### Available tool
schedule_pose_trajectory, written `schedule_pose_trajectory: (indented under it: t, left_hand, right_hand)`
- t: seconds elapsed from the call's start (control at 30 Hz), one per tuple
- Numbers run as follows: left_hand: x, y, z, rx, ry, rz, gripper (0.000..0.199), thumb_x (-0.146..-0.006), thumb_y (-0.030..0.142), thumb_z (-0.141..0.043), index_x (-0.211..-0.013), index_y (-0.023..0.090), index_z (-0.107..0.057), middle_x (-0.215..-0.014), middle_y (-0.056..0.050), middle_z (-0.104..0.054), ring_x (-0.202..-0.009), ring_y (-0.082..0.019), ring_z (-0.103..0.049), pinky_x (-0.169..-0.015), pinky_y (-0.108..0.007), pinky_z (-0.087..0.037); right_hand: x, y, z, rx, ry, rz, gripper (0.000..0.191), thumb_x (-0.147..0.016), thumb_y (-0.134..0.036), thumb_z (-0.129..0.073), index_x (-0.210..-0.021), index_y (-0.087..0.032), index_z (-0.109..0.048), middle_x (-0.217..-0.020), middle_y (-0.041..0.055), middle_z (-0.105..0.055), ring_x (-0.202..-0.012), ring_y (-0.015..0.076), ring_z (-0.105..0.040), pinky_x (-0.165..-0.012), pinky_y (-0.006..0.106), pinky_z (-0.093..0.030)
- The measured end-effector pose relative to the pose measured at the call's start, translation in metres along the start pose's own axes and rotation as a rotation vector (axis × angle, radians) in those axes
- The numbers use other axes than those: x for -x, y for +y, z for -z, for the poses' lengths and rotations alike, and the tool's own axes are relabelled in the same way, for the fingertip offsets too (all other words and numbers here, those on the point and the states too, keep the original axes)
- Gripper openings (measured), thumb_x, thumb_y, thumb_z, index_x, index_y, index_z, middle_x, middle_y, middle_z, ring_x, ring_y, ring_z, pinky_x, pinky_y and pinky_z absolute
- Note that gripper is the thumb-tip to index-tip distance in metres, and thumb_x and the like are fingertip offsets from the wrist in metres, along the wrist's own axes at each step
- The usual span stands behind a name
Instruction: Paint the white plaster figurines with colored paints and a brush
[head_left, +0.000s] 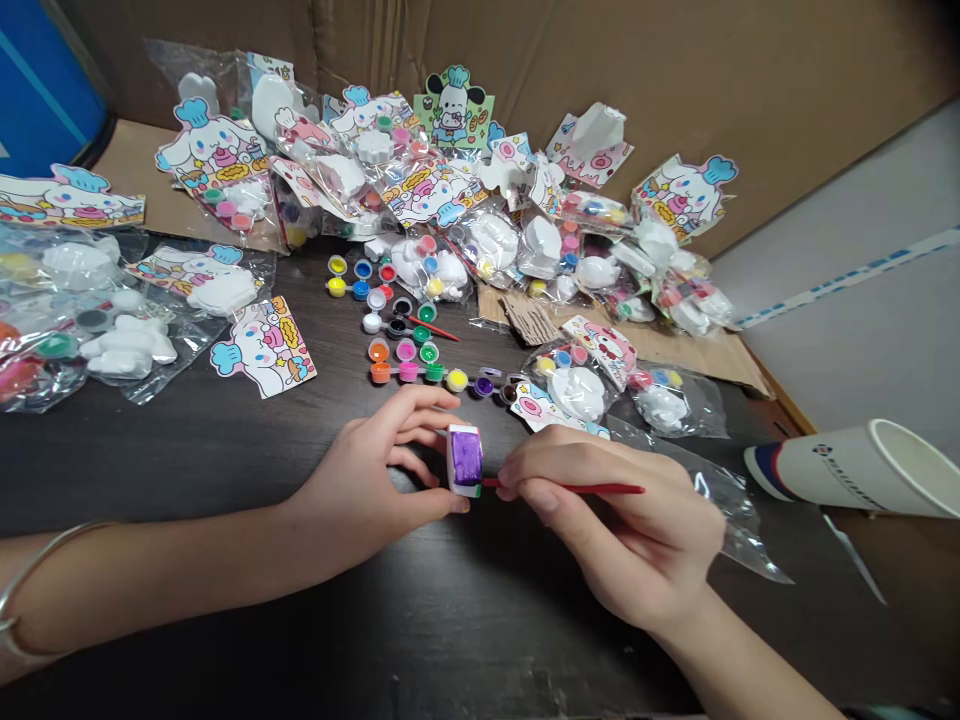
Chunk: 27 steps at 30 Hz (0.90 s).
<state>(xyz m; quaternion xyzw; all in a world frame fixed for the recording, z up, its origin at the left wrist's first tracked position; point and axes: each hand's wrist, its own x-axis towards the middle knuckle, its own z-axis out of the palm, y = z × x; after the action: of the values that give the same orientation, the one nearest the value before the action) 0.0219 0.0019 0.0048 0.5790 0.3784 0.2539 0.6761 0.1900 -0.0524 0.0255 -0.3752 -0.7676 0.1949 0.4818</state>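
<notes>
Between the thumb and fingers of my left hand (390, 460) is a small white block (466, 460) with purple paint on the side facing up. My right hand (615, 520) pinches a thin red paintbrush (607, 489), its tip against the lower right edge of the purple area. A bit of green shows at the block's lower corner. Just beyond the hands lie small open paint pots, among them orange (380, 373), yellow (457, 380) and purple (484, 386). A second red brush (435, 328) rests by the black and green pots.
Bagged white figures with paint pots (491, 235) are heaped along the back, with more bags (127, 345) at the left. A cartoon card (266, 345) lies left of the pots. At the right a paper cup (847, 465) lies tilted, near clear plastic wrap (750, 530).
</notes>
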Motion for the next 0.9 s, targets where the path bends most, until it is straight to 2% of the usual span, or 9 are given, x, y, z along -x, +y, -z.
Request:
schedule_pose_trajectory:
  t: [0.13, 0.27, 0.33, 0.57, 0.9]
  left_hand:
    - [0.0001, 0.0005, 0.0003, 0.003, 0.011, 0.008, 0.053, -0.056, 0.012, -0.073, -0.102, 0.021, -0.049, -0.097, -0.002, -0.063, -0.082, -0.014, -0.060, -0.067, -0.024, -0.051]
    - [0.0004, 0.0002, -0.0006, 0.016, 0.007, 0.013, 0.053, -0.057, 0.013, -0.074, -0.103, 0.021, -0.049, -0.096, -0.002, -0.062, -0.082, -0.014, -0.061, -0.067, -0.025, -0.052]
    - [0.0004, 0.0003, -0.0011, 0.022, 0.000, 0.012, 0.053, -0.057, 0.013, -0.074, -0.103, 0.021, -0.049, -0.096, -0.001, -0.063, -0.083, -0.014, -0.062, -0.068, -0.025, -0.052]
    - [0.0008, 0.0017, -0.0014, 0.033, -0.012, -0.003, 0.052, -0.058, 0.011, -0.073, -0.103, 0.022, -0.047, -0.097, -0.002, -0.065, -0.083, -0.015, -0.064, -0.069, -0.026, -0.052]
    - [0.0012, 0.0008, -0.0004, 0.029, -0.001, -0.010, 0.052, -0.058, 0.010, -0.074, -0.102, 0.021, -0.048, -0.097, -0.002, -0.065, -0.085, -0.016, -0.065, -0.069, -0.026, -0.054]
  right_hand:
    - [0.0027, 0.0014, 0.0001, 0.061, 0.066, 0.035, 0.017, -0.082, 0.001, -0.050, -0.083, -0.015, -0.058, -0.067, 0.0027, -0.059, -0.059, 0.0109, -0.056, -0.052, 0.025, -0.047]
    - [0.0035, 0.0038, 0.0010, 0.071, 0.217, 0.050, 0.020, -0.082, 0.001, -0.050, -0.085, -0.016, -0.060, -0.067, 0.0012, -0.057, -0.060, 0.0112, -0.056, -0.055, 0.026, -0.047]
    - [0.0025, 0.0048, 0.0005, 0.069, 0.250, 0.019, 0.021, -0.082, 0.001, -0.050, -0.085, -0.017, -0.061, -0.067, 0.0004, -0.058, -0.060, 0.0107, -0.057, -0.056, 0.026, -0.047]
    - [-0.0025, 0.0008, -0.0018, 0.092, 0.190, -0.111, 0.018, -0.082, -0.002, -0.055, -0.076, -0.019, -0.061, -0.060, -0.0014, -0.058, -0.052, 0.0102, -0.054, -0.050, 0.025, -0.045]
    - [-0.0012, 0.0025, -0.0007, 0.046, 0.160, -0.091, 0.019, -0.081, -0.001, -0.055, -0.075, -0.018, -0.060, -0.059, -0.0012, -0.058, -0.054, 0.0108, -0.056, -0.052, 0.025, -0.046]
